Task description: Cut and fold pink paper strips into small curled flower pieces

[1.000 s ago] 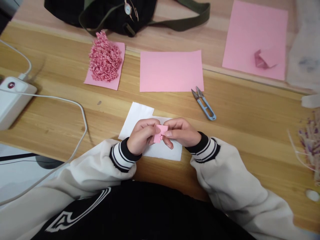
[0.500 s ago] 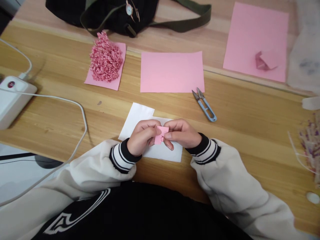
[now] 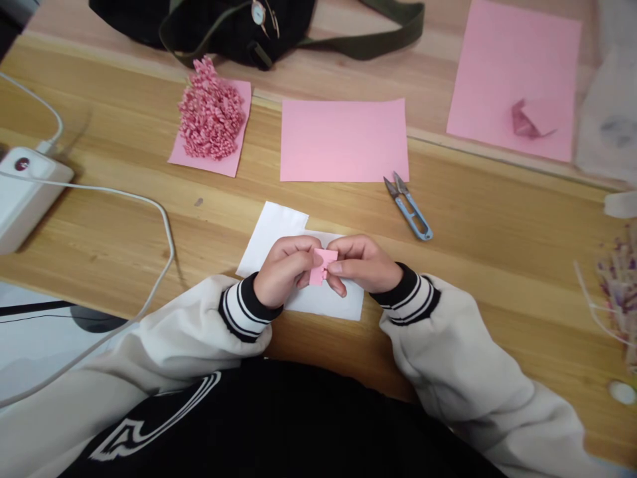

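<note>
A small piece of pink paper (image 3: 318,273) with cuts or small strips along its right edge is held up between my two hands. My left hand (image 3: 286,269) pinches it from the left between thumb and fingers. At the notched right edge, my right hand (image 3: 362,264) pinches with thumb and forefinger; its other fingers curl below. Under both hands lie white paper sheets (image 3: 271,229) on the wooden table (image 3: 209,239). Blue-handled thread snips (image 3: 414,216) rest beyond my right hand, blades spread, their tips over the corner of a pink paper sheet (image 3: 343,141).
A pink dried-flower bunch (image 3: 212,116) lies on pink paper at the back left. A dark bag (image 3: 223,26) with a watch (image 3: 258,13) is behind it. A white power strip (image 3: 32,186) and cable (image 3: 166,232) are left. Purple dried flowers (image 3: 622,285) stand right.
The whole view has shifted very slightly. Both hands keep almost the same pinch on the small pink paper, and nothing else has visibly moved.
</note>
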`<action>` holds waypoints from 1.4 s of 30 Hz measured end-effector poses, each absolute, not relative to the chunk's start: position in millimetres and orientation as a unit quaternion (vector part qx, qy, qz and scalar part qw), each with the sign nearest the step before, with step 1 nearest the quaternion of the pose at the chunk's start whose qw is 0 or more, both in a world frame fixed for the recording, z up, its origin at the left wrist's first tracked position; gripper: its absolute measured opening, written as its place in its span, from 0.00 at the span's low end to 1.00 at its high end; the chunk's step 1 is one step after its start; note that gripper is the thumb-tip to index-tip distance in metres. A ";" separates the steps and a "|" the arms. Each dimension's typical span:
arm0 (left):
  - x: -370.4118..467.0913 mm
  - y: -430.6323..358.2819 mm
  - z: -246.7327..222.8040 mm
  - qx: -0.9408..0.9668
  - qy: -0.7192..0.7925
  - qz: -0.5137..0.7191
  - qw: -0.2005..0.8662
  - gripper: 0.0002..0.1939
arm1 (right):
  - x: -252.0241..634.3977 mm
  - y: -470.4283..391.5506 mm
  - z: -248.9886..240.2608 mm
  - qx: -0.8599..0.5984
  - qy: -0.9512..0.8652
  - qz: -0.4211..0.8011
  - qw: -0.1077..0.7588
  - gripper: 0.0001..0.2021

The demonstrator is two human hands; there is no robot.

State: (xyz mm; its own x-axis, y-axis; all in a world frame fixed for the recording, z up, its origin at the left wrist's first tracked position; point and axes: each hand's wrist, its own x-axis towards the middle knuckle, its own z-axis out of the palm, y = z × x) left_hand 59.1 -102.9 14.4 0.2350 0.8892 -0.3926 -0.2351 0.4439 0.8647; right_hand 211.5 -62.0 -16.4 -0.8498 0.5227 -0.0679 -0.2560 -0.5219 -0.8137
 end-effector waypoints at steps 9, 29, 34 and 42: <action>58.5 -103.2 13.3 0.336 0.481 0.401 0.703 0.11 | 211.3 -61.3 -15.6 -0.162 -0.437 0.857 0.220 0.11; 61.8 -103.6 11.0 0.334 0.443 0.431 0.711 0.11 | 209.6 -62.3 -17.5 -0.184 -0.413 0.856 0.251 0.13; 62.1 -103.4 11.2 0.328 0.451 0.430 0.710 0.09 | 209.7 -62.3 -18.6 -0.178 -0.407 0.859 0.253 0.11; 62.0 -102.7 11.0 0.322 0.457 0.432 0.707 0.09 | 209.7 -61.9 -17.6 -0.179 -0.406 0.861 0.249 0.11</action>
